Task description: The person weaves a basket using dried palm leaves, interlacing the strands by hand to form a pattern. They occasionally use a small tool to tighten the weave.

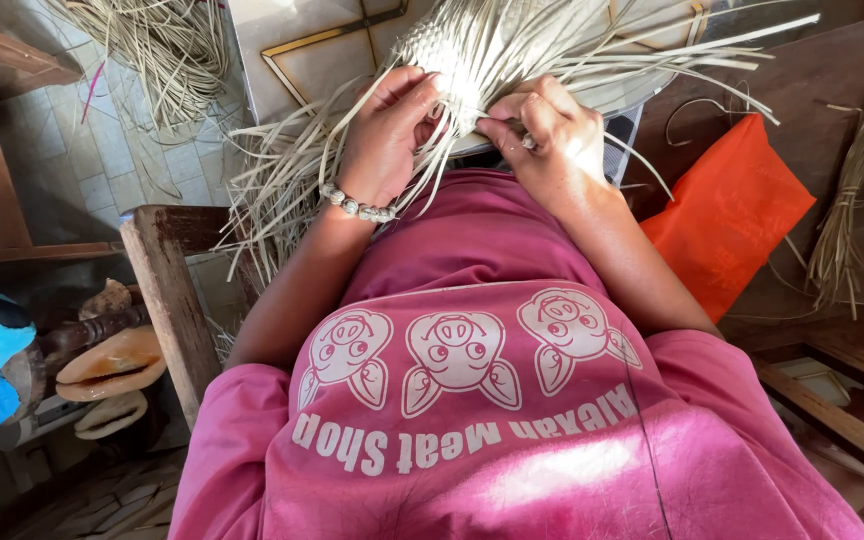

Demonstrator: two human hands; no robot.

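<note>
Between your hands sits the weave [462, 50], your left hand [387, 135] and right hand [542, 135] close together, each pinching strips [282, 190] at its lower edge; loosen either pinch and, I judge, the springy strips could slip loose.

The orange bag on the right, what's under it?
The orange bag lies on a brown wooden surface, with pale strips beside it. Anything directly beneath the bag is covered.

home weaving spot | tiled floor [102, 170] | straw bundles [167, 45] | wooden bench [167, 290] | sandals [112, 365]
</note>
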